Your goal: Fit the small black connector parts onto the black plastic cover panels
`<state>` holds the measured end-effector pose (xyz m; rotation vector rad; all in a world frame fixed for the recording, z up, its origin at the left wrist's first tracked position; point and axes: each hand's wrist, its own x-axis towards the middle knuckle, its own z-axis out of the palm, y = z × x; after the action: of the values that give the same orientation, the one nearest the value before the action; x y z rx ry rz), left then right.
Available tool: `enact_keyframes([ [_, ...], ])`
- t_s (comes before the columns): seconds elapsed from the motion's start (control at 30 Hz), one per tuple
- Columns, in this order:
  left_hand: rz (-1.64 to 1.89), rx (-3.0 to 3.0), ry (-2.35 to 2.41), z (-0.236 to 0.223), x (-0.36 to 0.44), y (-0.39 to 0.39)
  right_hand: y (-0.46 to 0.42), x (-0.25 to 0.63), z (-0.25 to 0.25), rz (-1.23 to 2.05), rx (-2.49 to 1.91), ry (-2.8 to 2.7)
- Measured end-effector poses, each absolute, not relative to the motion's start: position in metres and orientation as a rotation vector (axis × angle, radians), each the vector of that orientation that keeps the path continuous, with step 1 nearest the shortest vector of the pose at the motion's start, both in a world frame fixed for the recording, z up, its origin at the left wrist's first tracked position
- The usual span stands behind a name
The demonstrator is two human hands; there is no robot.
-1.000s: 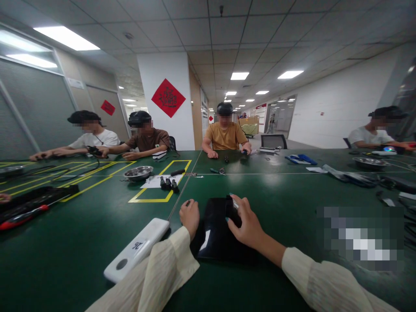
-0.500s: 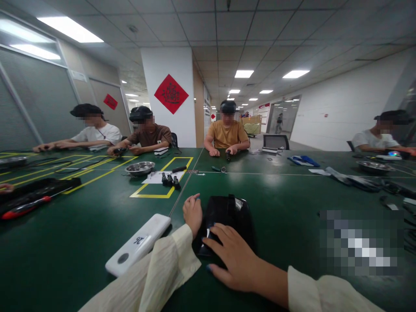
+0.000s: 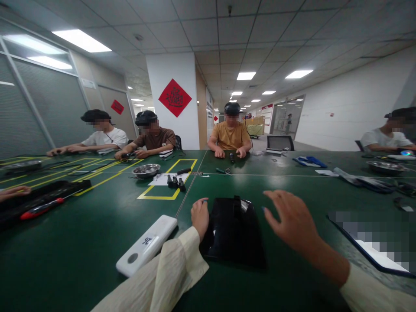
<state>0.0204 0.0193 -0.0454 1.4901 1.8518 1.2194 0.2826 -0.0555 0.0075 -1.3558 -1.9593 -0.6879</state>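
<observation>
A flat black case (image 3: 235, 229) lies on the green table (image 3: 97, 242) right in front of me. My left hand (image 3: 199, 216) rests against the case's left edge with the fingers curled, and I cannot make out anything in them. My right hand (image 3: 290, 220) hovers in the air to the right of the case, fingers spread and holding nothing. A white oblong device (image 3: 147, 245) with a handwritten mark lies just left of my left sleeve.
A metal bowl (image 3: 146, 170), a sheet of paper and small black parts (image 3: 175, 182) sit inside a yellow taped box. A red-handled tool (image 3: 42, 208) lies on a black mat at left. A blurred document lies at right. Several people sit around the table's far side.
My right hand came off the black case, slid toward me, then lifted away to the right. My left hand stayed at the case's left edge.
</observation>
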Motion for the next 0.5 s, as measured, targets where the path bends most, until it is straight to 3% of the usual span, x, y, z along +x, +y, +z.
enact_keyframes([
  [0.13,1.218,1.526,1.829,-0.045,0.021,0.020,-0.017,0.377,0.006,-0.731,-2.005,-1.759],
  [0.27,1.224,1.554,1.821,-0.047,0.023,0.021,-0.005,0.445,-0.019,-0.344,-2.585,-1.566],
  [0.4,1.218,1.514,1.828,-0.046,0.023,0.019,0.000,0.481,-0.051,0.073,-2.708,-1.453],
  [0.5,1.225,1.522,1.813,-0.045,0.023,0.017,0.008,0.503,-0.074,0.018,-2.639,-1.442],
])
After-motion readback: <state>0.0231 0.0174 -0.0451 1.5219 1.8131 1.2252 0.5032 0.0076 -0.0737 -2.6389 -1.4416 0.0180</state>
